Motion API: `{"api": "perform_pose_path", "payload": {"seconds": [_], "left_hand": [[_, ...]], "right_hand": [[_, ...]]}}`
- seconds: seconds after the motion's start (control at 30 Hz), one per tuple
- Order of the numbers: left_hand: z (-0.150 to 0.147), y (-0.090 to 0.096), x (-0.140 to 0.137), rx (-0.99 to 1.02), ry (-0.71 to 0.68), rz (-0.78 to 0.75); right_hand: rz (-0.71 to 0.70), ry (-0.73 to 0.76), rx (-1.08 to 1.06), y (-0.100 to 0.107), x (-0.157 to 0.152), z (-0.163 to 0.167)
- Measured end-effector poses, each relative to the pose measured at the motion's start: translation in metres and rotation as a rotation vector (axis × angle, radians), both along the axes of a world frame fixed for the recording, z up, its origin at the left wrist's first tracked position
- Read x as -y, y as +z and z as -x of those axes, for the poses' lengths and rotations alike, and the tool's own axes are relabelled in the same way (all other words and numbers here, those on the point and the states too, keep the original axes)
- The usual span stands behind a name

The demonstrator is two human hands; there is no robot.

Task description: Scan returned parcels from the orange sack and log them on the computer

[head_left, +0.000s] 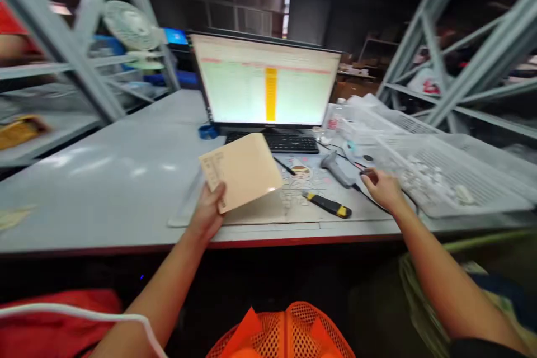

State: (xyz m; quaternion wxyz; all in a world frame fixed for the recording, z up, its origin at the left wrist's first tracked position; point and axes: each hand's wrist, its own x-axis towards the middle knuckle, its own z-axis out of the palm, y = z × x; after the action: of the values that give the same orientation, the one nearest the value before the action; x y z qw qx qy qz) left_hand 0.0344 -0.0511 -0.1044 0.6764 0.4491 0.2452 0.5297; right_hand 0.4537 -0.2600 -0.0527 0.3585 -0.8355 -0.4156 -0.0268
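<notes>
My left hand [208,210] is closed on the lower left corner of a flat tan cardboard box [247,170], thumb on top, and holds it tilted above the desk mat. Dark print runs down the box's left edge. On the right, my right hand [384,187] rests with bent fingers on a small dark object that looks like a computer mouse [366,172], mostly covered. Just left of that hand lies a grey barcode scanner [338,170] with a black cable. A black and yellow utility knife [327,205] is on the mat [260,217] between my hands.
A lit monitor [235,84] stands behind a black keyboard [293,142], with a blue tape roll [207,132] beside it. White plastic baskets [495,190] holding small white pieces line the right side. Grey metal frames [436,39] flank the white table [109,179].
</notes>
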Motion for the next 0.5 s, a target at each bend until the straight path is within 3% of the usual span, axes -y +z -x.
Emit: {"api": "perform_pose_path", "payload": {"seconds": [0.07,0.2,0.37,0.5], "left_hand": [[0.017,-0.005,0.005,0.032,0.047,0.055],[0.009,-0.005,0.012,0.035,0.009,0.086],[0.006,-0.006,0.016,-0.090,0.008,0.046],[-0.008,-0.006,0.020,-0.053,-0.011,0.007]], "right_hand": [[0.147,0.016,0.111,-0.023,-0.030,0.007],[0.405,0.030,0.278,-0.047,-0.058,0.022],[0.527,-0.061,0.334,-0.048,-0.076,0.027],[0.565,-0.080,0.284,-0.039,-0.093,0.026]]}}
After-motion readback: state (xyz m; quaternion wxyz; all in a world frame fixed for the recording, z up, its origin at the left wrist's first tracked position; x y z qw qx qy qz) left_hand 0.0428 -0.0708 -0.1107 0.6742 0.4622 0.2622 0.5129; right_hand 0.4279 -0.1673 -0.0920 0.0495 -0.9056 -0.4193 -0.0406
